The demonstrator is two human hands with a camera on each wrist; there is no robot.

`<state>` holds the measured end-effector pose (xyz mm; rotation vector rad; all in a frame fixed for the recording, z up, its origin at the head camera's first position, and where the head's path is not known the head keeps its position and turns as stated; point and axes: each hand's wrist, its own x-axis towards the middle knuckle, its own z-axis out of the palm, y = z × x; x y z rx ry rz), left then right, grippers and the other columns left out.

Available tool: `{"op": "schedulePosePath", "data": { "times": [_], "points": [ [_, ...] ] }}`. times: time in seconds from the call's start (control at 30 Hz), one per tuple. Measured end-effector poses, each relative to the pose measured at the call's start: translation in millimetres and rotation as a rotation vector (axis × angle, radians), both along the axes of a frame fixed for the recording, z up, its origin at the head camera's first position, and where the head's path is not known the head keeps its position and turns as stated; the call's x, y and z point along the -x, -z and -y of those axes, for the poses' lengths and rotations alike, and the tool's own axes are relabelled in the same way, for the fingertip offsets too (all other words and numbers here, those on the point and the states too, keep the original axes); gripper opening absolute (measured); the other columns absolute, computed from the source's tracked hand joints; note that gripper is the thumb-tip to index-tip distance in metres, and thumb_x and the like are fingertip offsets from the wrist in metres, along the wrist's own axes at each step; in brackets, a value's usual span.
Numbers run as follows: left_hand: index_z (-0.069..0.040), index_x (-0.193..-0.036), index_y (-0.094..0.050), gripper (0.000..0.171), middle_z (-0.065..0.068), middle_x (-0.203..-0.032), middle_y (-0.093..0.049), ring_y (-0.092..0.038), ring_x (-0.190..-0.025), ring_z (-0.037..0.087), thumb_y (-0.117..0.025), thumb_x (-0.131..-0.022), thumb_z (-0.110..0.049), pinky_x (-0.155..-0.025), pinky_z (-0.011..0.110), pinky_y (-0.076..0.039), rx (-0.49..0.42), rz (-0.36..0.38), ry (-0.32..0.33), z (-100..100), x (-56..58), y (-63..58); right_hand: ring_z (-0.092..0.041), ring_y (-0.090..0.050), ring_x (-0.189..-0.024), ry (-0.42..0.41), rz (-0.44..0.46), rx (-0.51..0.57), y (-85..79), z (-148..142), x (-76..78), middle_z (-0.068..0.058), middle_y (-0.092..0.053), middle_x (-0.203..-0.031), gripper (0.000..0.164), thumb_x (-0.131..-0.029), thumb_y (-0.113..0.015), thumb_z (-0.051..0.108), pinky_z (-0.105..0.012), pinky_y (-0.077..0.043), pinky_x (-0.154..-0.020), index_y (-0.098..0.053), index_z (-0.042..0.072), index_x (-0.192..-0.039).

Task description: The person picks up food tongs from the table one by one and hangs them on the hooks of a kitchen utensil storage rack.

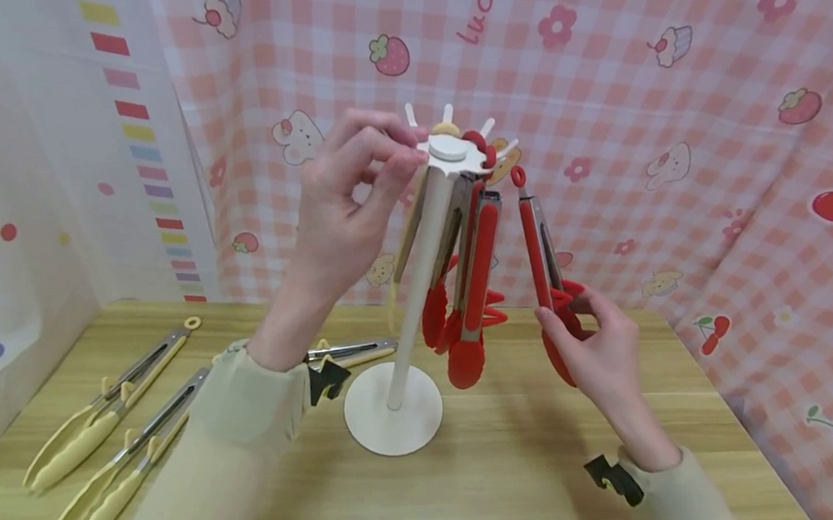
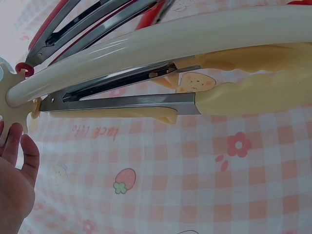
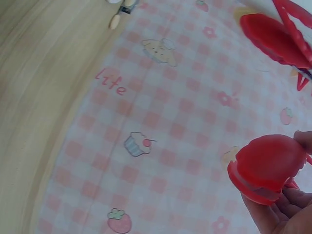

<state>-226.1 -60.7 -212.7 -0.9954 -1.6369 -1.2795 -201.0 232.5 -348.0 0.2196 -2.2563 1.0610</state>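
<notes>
My left hand (image 1: 350, 199) pinches the rim of the notched top disc on a white rotating stand (image 1: 416, 293). From that disc hang red-handled tongs (image 1: 481, 266), heads down, on the side toward my right hand. Yellow tongs (image 2: 248, 92) also hang there, close beside the pole in the left wrist view. My right hand (image 1: 609, 350) holds another pair of red tongs (image 1: 533, 249) near its head, with the hanging ring upward. This pair is upright, to the right of the stand and apart from it. In the right wrist view its red head (image 3: 268, 163) lies between thumb and fingers.
Two yellow tongs (image 1: 111, 415) lie on the wooden table (image 1: 513, 485) at the left. Another yellow pair (image 1: 353, 352) lies behind the stand's round base (image 1: 372, 427), partly hidden by my left sleeve. A pink checked cloth (image 1: 598, 108) hangs behind the table and on the right.
</notes>
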Motion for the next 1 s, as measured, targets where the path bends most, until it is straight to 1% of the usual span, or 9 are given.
{"op": "schedulePosePath", "data": {
  "times": [0.13,0.3,0.5,0.67,0.7,0.73,0.87,0.93,1.0],
  "points": [
    [0.005,-0.097,-0.067,0.005,0.025,-0.113,-0.063,-0.069,-0.101,0.024,-0.064,-0.101,0.003,-0.076,0.019,-0.059,-0.004,0.001,0.004,-0.2,-0.5,-0.8,0.012,-0.060,-0.088,-0.014,-0.023,0.028,-5.8,3.1,-6.7,-0.018,-0.077,-0.099,0.034,-0.091,-0.082,0.011,-0.003,-0.052,-0.065,-0.072,0.000,-0.121],
    [0.005,-0.097,-0.067,0.004,0.025,-0.113,-0.063,-0.069,-0.101,0.023,-0.063,-0.100,0.005,-0.075,0.019,-0.059,-0.006,0.000,0.002,0.5,-1.0,-1.8,0.013,-0.060,-0.088,-0.017,-0.030,0.036,-13.8,8.1,-15.7,-0.018,-0.077,-0.103,0.036,-0.091,-0.083,0.012,-0.002,-0.052,-0.069,-0.072,0.001,-0.123],
    [0.005,-0.098,-0.067,0.004,0.024,-0.114,-0.064,-0.068,-0.099,0.023,-0.064,-0.100,0.004,-0.074,0.018,-0.057,-0.006,0.005,0.012,-2.0,-1.6,-1.2,0.010,-0.063,-0.092,-0.021,-0.039,0.093,-20.0,11.2,-28.4,-0.016,-0.077,-0.106,0.037,-0.090,-0.082,0.008,-0.004,-0.054,-0.072,-0.071,0.000,-0.125],
    [0.005,-0.097,-0.067,0.005,0.025,-0.114,-0.063,-0.069,-0.104,0.027,-0.064,-0.100,0.003,-0.074,0.018,-0.058,-0.009,0.000,0.014,-4.0,-0.6,-0.6,0.011,-0.064,-0.095,-0.016,-0.090,0.088,-24.1,12.6,-37.8,-0.017,-0.076,-0.109,0.039,-0.089,-0.081,0.004,-0.004,-0.054,-0.073,-0.070,-0.002,-0.125],
    [0.005,-0.097,-0.067,0.005,0.025,-0.114,-0.063,-0.069,-0.104,0.027,-0.064,-0.100,0.004,-0.075,0.018,-0.058,-0.013,-0.001,0.013,-3.8,-0.7,-0.6,0.011,-0.065,-0.095,-0.023,-0.106,0.085,-24.9,13.3,-39.1,-0.016,-0.076,-0.109,0.039,-0.089,-0.082,0.004,-0.004,-0.054,-0.073,-0.070,-0.002,-0.126],
    [0.005,-0.097,-0.067,0.005,0.025,-0.114,-0.063,-0.069,-0.105,0.028,-0.064,-0.100,0.005,-0.075,0.018,-0.058,-0.013,-0.002,0.011,-3.4,-0.8,-0.5,0.011,-0.066,-0.095,-0.035,-0.127,0.088,-25.7,14.1,-40.1,-0.011,-0.077,-0.107,0.039,-0.088,-0.082,0.003,-0.005,-0.055,-0.073,-0.071,-0.002,-0.125],
    [0.004,-0.097,-0.067,0.004,0.025,-0.114,-0.063,-0.069,-0.101,0.027,-0.064,-0.100,0.005,-0.075,0.017,-0.058,-0.009,-0.003,-0.004,-2.2,-0.7,-0.3,0.008,-0.070,-0.095,-0.089,-0.217,0.121,-28.4,17.2,-44.0,0.014,-0.074,-0.104,0.039,-0.085,-0.082,-0.002,-0.006,-0.056,-0.072,-0.072,-0.003,-0.123],
    [0.004,-0.098,-0.067,0.004,0.024,-0.114,-0.063,-0.069,-0.101,0.025,-0.064,-0.100,0.004,-0.076,0.017,-0.058,-0.005,0.001,-0.007,-1.3,-1.5,-0.4,0.007,-0.071,-0.095,-0.112,-0.243,0.138,-29.9,18.6,-46.5,0.025,-0.070,-0.104,0.040,-0.083,-0.081,-0.006,-0.007,-0.057,-0.072,-0.072,-0.005,-0.122],
    [0.004,-0.098,-0.067,0.004,0.025,-0.114,-0.063,-0.069,-0.101,0.025,-0.064,-0.100,0.004,-0.075,0.017,-0.058,-0.008,0.001,-0.009,-0.9,-1.7,-0.7,0.007,-0.071,-0.095,-0.128,-0.254,0.146,-31.7,19.7,-49.3,0.026,-0.070,-0.105,0.041,-0.082,-0.080,-0.008,-0.008,-0.057,-0.072,-0.071,-0.008,-0.122]
  ]
}}
